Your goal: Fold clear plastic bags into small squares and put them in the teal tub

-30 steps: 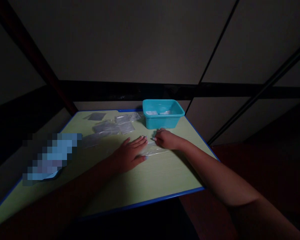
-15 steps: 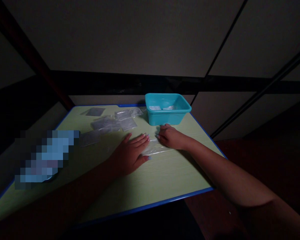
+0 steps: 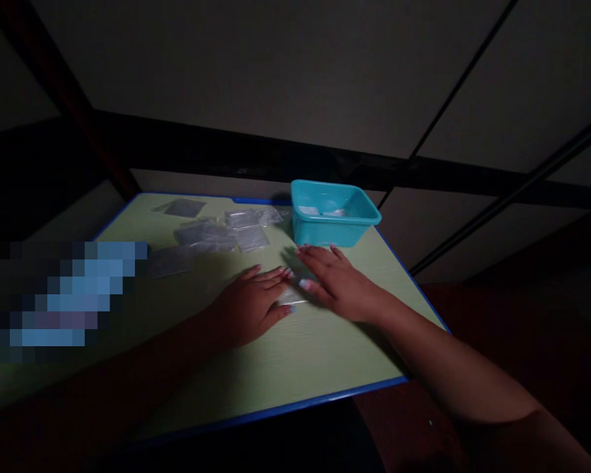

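Observation:
My left hand (image 3: pixel 256 303) lies flat on a clear plastic bag (image 3: pixel 293 297) on the table, its fingers stretched to the right. My right hand (image 3: pixel 332 279) is over the bag's right part, fingers extended and apart, holding nothing that I can see. Both hands hide much of the bag. Just beyond my right hand stands a turquoise plastic basin (image 3: pixel 332 226) with some pale pieces inside. Left of it lie several clear bags with flat grey contents, among them a bag (image 3: pixel 251 238) and a crumpled one (image 3: pixel 204 233).
The pale green table (image 3: pixel 295 361) has a blue edge. Another flat grey packet (image 3: pixel 184 208) lies at its far left, and a further one (image 3: pixel 170 261) sits nearer. A pixelated blue object (image 3: pixel 79 295) is at the left side. Pale panels (image 3: pixel 256 72) rise behind the table.
My right hand has opened from a closed grip at the bag's right part and stretched its fingers leftward over it. My left hand stays on the bag. The view has tilted slightly.

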A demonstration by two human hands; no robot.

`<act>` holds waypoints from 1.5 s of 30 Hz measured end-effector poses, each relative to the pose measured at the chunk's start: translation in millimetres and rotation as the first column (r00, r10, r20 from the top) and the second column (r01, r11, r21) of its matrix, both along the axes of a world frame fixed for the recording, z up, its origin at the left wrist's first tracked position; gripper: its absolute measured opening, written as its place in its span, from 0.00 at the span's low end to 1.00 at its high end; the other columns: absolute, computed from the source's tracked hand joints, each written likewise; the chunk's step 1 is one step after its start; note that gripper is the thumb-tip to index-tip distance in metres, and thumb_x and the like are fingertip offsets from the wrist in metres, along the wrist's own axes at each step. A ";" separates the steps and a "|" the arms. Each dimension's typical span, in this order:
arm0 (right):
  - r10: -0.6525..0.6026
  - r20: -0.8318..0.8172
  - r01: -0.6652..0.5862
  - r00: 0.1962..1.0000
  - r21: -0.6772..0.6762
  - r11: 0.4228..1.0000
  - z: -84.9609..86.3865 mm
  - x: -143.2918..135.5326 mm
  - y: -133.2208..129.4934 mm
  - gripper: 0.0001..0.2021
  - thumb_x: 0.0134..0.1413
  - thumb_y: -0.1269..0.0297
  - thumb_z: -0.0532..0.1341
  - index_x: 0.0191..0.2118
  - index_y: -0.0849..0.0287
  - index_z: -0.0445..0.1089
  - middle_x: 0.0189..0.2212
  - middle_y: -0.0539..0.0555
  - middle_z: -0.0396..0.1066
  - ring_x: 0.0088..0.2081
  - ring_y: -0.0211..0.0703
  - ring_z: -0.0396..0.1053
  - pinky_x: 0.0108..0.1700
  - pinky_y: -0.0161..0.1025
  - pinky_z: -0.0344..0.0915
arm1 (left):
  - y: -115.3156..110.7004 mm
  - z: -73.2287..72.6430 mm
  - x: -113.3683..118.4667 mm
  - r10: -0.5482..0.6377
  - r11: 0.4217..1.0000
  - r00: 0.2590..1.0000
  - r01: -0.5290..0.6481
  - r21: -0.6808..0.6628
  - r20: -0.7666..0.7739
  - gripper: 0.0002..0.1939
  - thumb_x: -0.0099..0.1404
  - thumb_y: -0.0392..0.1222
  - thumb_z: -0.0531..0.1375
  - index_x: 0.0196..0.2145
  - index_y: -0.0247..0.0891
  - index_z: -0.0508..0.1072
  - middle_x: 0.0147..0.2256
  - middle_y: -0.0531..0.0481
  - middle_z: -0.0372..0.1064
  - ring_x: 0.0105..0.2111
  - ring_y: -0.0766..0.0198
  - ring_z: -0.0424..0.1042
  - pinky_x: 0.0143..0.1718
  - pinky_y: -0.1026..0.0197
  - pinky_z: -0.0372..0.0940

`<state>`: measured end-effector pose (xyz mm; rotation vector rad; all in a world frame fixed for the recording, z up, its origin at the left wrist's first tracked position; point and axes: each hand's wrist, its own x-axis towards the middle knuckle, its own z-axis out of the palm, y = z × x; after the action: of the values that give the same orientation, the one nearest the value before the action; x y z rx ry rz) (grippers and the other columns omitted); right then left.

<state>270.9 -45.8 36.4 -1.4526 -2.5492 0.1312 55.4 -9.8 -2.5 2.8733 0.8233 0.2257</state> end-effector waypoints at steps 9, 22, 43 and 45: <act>0.059 0.084 -0.040 0.995 -0.217 0.975 -19.4 -20.7 -21.3 0.39 0.64 0.46 0.42 0.68 0.73 0.31 0.67 0.71 0.31 0.68 0.54 0.27 0.65 0.60 0.30 | -2.2 -3.1 2.1 0.043 0.998 0.992 -0.038 -0.047 0.117 0.34 0.69 0.42 0.45 0.66 0.22 0.39 0.58 0.30 0.61 0.56 0.52 0.64 0.61 0.45 0.51; 0.051 0.138 -0.019 0.989 -0.223 0.975 -20.2 -22.2 -22.1 0.40 0.64 0.44 0.42 0.67 0.77 0.37 0.66 0.74 0.37 0.67 0.57 0.34 0.66 0.58 0.32 | -1.6 -10.2 1.3 0.061 0.995 0.983 -0.046 -0.092 0.174 0.37 0.71 0.47 0.42 0.66 0.30 0.24 0.58 0.38 0.63 0.57 0.55 0.63 0.62 0.47 0.46; -0.019 0.242 0.097 0.970 -0.315 0.944 -7.4 -13.9 -29.5 0.45 0.60 0.40 0.44 0.67 0.78 0.38 0.65 0.77 0.33 0.66 0.66 0.28 0.64 0.63 0.37 | -4.3 5.5 -2.0 0.031 0.980 0.998 -0.043 -0.195 -0.062 0.32 0.70 0.47 0.42 0.67 0.32 0.40 0.66 0.37 0.39 0.66 0.52 0.44 0.62 0.39 0.42; -0.033 0.239 0.104 0.971 -0.294 0.950 -7.6 -13.3 -29.7 0.45 0.60 0.39 0.44 0.67 0.77 0.40 0.64 0.78 0.35 0.66 0.68 0.30 0.63 0.65 0.38 | -4.2 6.6 -2.1 0.031 0.980 0.998 -0.043 -0.196 -0.062 0.32 0.70 0.48 0.42 0.67 0.32 0.40 0.66 0.36 0.40 0.66 0.52 0.44 0.61 0.39 0.42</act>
<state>257.6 -75.5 28.8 -1.7603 -2.7537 0.3826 53.3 -14.0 4.2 2.6928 0.8577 0.0598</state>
